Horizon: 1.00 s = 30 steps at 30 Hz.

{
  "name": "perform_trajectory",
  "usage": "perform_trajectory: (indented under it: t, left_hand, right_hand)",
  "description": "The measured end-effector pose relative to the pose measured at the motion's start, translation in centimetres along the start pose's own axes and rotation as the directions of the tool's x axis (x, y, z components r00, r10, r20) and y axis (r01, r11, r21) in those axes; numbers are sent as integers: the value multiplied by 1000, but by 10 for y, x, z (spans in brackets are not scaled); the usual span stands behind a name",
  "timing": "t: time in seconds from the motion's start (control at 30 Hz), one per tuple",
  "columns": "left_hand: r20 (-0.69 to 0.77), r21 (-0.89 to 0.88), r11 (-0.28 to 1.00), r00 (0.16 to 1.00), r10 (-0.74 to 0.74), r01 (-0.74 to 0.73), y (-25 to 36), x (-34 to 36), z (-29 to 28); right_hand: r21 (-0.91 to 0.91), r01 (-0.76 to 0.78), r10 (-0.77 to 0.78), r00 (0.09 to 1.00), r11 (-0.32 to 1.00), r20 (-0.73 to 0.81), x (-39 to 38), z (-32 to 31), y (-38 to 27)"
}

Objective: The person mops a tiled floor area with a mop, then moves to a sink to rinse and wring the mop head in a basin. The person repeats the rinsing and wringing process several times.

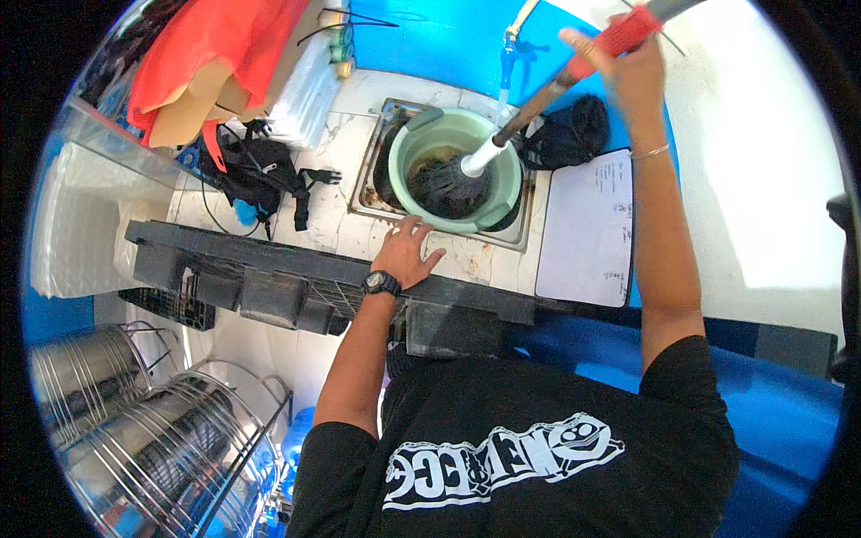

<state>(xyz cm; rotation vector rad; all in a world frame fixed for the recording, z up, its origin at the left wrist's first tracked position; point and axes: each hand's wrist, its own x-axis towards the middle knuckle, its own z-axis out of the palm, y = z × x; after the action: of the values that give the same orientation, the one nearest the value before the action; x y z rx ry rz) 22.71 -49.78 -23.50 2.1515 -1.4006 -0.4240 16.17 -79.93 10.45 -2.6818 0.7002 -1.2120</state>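
Note:
A mop (538, 106) slants down into a pale green basin (405, 154), its white socket and dark strands lying in murky brownish water. My right hand (635, 88) is wrapped round the red upper part of the mop's handle, with the thumb stretched along it. Fingers spread, my left hand (405, 253) rests on the counter's front edge just before the basin and holds nothing. Behind the basin, a tap (508, 56) with a blue spout sends a thin stream down into it. The basin sits in a stained metal sink (366, 199).
A whiteboard (585, 235) lies to the right of the sink, beside a black bag (574, 130). Further left are a black strapped bag (260, 170), a red bag (211, 54) and clear plastic packs (300, 103). Metal racks (179, 439) stand at the lower left.

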Motion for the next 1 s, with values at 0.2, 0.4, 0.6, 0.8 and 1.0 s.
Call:
perform_trajectory:
  t: [0.2,0.4,0.6,0.8,1.0]
  left_hand:
    - [-19,3,1000,1000,13,-13,-1,-1,2]
    - [-23,-22,1000,1000,12,-13,-3,-1,2]
    - [-22,1,1000,1000,14,-14,-3,0,6]
    - [-53,1,999,998,32,-32,-5,-1,5]
    - [-41,18,1000,999,15,-14,-3,-2,5]
  right_hand:
    - [644,-250,-34,918,723,396,-47,35,30]
    - [488,-89,-73,950,868,303,-29,10,30]
    - [350,16,11,997,936,-76,10,-12,22]
    - [382,-223,99,943,897,319,-37,32,24]
    - [548,-225,-53,894,806,445,-40,31,39]
